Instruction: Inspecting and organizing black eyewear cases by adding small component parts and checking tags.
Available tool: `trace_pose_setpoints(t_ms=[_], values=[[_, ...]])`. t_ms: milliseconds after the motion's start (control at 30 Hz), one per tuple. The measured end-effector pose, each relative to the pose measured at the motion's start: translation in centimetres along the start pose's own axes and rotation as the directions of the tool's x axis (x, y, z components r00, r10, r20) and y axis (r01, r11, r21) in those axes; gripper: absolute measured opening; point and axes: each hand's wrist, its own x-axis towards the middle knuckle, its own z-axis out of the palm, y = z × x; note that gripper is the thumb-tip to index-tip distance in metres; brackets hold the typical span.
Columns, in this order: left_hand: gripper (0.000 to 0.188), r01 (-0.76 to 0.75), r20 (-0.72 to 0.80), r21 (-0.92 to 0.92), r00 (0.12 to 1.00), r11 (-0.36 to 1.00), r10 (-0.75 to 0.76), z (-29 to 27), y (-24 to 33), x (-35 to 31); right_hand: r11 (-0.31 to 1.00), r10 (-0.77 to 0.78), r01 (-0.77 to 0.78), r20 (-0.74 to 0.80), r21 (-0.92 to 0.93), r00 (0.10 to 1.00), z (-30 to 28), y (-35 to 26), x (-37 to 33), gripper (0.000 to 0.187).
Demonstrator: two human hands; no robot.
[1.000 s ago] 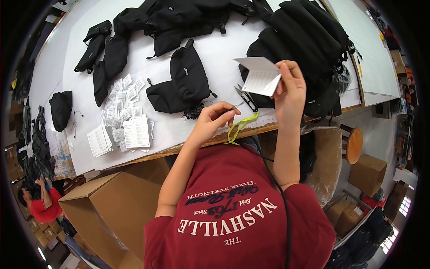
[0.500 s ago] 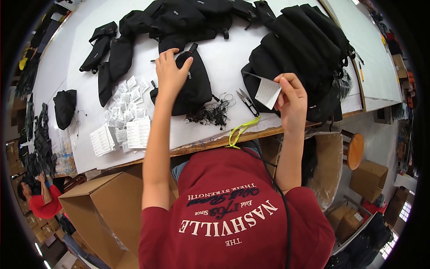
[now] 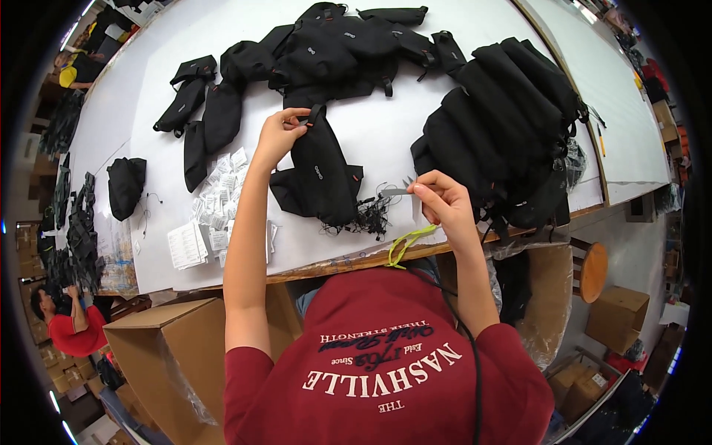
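Observation:
My left hand (image 3: 280,139) pinches the loop at the far end of a black fabric pouch (image 3: 320,167), which lies on the white table with other black cloth under it. In my right hand (image 3: 447,202), thumb and fingers hold a paper tag (image 3: 397,192), now seen nearly edge-on. Snips with a yellow-green cord (image 3: 408,242) lie beside that hand, their blades partly hidden behind it. Between the pouch and my right hand is a tangle of thin black strings (image 3: 373,215).
Small white labels (image 3: 222,189) and a stack of printed sheets (image 3: 188,246) lie left of the pouch. More black pouches (image 3: 334,48) are heaped at the back, with a row of black bags (image 3: 504,111) at right. An open carton (image 3: 174,341) stands below the table edge.
My left hand has gone from resting on the pouch to pinching its loop, and the pouch has been turned over. My right hand has moved slightly left and down, tilting the tag edge-on.

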Motion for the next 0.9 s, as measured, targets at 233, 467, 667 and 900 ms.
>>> trace_pose_setpoints(t_ms=[233, 467, 667, 900], values=[[0.036, 0.035, 0.110, 0.006, 0.993, 0.999, -0.036, -1.0, 0.7, -8.0, 0.979, 0.063, -0.045, 0.085, -0.197, 0.994, 3.1, 1.6, 1.8, 0.012], [0.028, -0.174, 0.080, -0.116, 0.980, 0.978, 0.184, 0.3, 3.8, -15.2, 0.836, 0.005, 0.051, 0.100, -0.547, 0.995, 6.8, 1.8, 1.0, 0.012], [0.017, -0.124, 0.015, -0.119, 0.992, 0.985, 0.127, 1.1, 5.9, -17.2, 0.747, -0.109, 0.165, 0.126, -0.644, 0.986, 8.8, 1.4, 0.9, 0.010], [0.011, -0.123, -0.123, 0.138, 0.982, 0.983, 0.140, 1.6, 7.6, -17.9, 0.662, -0.343, 0.394, 0.211, -0.637, 0.916, 9.0, 2.2, 0.4, 0.011]])
